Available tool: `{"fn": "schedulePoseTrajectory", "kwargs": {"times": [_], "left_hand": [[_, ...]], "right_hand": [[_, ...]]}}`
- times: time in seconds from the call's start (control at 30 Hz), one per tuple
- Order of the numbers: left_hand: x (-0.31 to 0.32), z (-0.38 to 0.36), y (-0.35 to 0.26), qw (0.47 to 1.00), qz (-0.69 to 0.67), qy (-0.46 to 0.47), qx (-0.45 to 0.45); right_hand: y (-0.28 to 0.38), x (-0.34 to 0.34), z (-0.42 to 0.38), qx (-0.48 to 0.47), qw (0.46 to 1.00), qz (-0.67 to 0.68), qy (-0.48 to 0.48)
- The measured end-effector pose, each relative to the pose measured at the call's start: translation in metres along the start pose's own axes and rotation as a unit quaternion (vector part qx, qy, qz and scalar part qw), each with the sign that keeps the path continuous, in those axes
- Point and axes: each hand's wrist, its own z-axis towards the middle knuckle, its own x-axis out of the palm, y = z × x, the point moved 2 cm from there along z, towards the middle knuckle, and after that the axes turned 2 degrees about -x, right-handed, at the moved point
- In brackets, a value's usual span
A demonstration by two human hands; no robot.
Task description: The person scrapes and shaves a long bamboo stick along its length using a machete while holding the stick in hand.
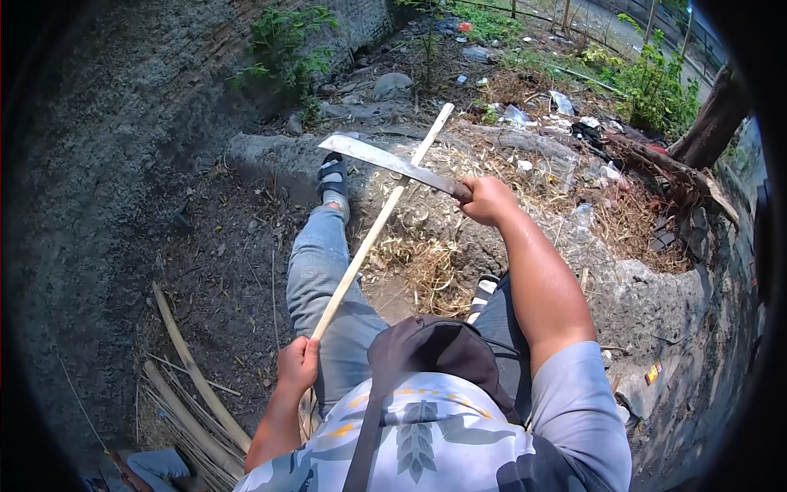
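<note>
My left hand is closed around the lower end of a long pale wooden strip, which slants up and away to the right over my leg. In my right hand is the handle of a machete. Its broad metal blade points left, with the tip above my sandalled foot. Blade and strip cross near the strip's upper part; the blade lies over it there. Pale shavings and dry fibres lie on the ground below.
Long curved sticks and thin strips lie at lower left. A rough wall rises on the left. Behind are rocks, litter and green plants. A tree stump stands at right. Part of another person's leg shows at lower left.
</note>
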Motion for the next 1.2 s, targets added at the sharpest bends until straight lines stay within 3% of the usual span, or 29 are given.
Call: {"fn": "schedulePoseTrajectory", "kwargs": {"times": [0.1,0.4,0.53,0.6,0.67,0.73,0.83,0.93,1.2], "left_hand": [[-0.002,-0.002,0.002,0.999,-0.023,0.020,-0.020],[-0.001,0.000,0.008,0.999,-0.030,0.024,-0.012],[-0.002,-0.003,0.010,0.999,-0.039,0.021,-0.002],[0.000,-0.003,0.009,0.999,-0.048,0.012,0.005],[0.000,-0.002,-0.003,0.999,-0.035,0.008,0.011],[-0.002,-0.002,-0.004,0.999,-0.034,0.017,0.007],[-0.002,0.000,0.006,0.998,-0.050,0.044,-0.014],[-0.003,-0.005,0.009,0.997,-0.052,0.045,-0.030],[-0.002,0.000,0.009,0.998,-0.048,0.041,0.004]], "right_hand": [[0.014,-0.007,-0.008,0.007,0.998,-0.062,0.000],[0.050,0.022,-0.016,-0.247,0.964,-0.092,0.014],[0.048,0.015,-0.017,-0.270,0.956,-0.113,-0.028],[0.026,0.006,-0.007,-0.171,0.978,-0.111,-0.039],[0.005,-0.005,-0.001,-0.008,0.998,0.011,-0.062],[-0.002,-0.003,-0.003,-0.011,0.999,0.024,-0.024],[0.004,-0.006,-0.006,-0.012,0.998,-0.048,-0.026],[0.014,-0.011,-0.011,-0.023,0.999,-0.028,-0.036],[0.042,0.006,-0.016,-0.274,0.953,-0.127,-0.028]]}}
